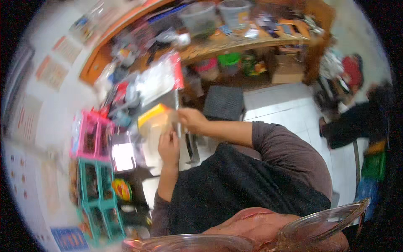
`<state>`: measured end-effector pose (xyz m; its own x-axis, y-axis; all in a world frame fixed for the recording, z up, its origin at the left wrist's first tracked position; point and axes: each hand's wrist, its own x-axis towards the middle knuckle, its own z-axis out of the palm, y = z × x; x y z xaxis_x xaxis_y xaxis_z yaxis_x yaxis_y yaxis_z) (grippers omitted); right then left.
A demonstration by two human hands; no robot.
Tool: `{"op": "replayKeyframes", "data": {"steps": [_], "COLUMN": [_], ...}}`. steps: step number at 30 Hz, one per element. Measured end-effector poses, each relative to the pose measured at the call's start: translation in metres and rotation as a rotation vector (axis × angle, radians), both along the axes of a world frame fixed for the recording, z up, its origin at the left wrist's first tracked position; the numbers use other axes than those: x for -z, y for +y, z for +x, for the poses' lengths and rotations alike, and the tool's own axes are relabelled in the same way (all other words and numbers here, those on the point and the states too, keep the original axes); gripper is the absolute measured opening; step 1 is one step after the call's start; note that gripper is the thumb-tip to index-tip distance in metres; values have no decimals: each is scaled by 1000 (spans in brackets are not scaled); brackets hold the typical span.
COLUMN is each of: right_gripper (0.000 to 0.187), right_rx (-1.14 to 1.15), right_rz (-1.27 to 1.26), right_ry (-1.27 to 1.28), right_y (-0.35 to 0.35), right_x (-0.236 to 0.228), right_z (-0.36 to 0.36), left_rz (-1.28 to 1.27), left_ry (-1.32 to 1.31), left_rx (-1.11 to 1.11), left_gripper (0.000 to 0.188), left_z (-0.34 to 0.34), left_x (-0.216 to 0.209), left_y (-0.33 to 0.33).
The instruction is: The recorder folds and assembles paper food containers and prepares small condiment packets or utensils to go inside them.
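A yellow and cream box-like package (153, 113), smeared by motion, is held up in front of my body over the cluttered work table. My left hand (169, 148) grips its near lower edge with the fingertips. At its right end, my right hand (192, 120) is closed on it too, thumb and fingers together. Just beyond the package lies a stack of clear plastic wrap or bags with a red edge (176, 69). To the left of my left hand is a dark device with a bright white screen (123, 157).
Pink (89, 133) and teal (96, 180) plastic racks stand along the left wall. A wooden shelf (235, 40) across the back carries clear tubs and loose items. A dark stool (224, 102) stands on the white tiled floor. A person in dark clothing (352, 124) is at the right.
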<state>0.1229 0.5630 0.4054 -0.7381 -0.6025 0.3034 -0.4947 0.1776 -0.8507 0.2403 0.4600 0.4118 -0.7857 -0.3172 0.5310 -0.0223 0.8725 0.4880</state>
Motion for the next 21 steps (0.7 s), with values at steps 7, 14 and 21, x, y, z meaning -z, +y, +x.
{"op": "replayKeyframes", "data": {"steps": [7,14,21], "right_gripper": [19,16,17], "right_rx": [77,214,241], "right_rz": [-107,-115,23], "right_ry": [493,150,273], "right_y": [37,92,162], "right_x": [7,-16,-7], "right_z": [11,9,-15], "left_rz": [974,1245,1429], "left_ry": [178,-54,-64], "left_rx": [399,458,622], "left_gripper": [16,12,11], "left_z": [-39,-59,-96], "left_x": [31,19,39], "left_y": [7,55,113]}}
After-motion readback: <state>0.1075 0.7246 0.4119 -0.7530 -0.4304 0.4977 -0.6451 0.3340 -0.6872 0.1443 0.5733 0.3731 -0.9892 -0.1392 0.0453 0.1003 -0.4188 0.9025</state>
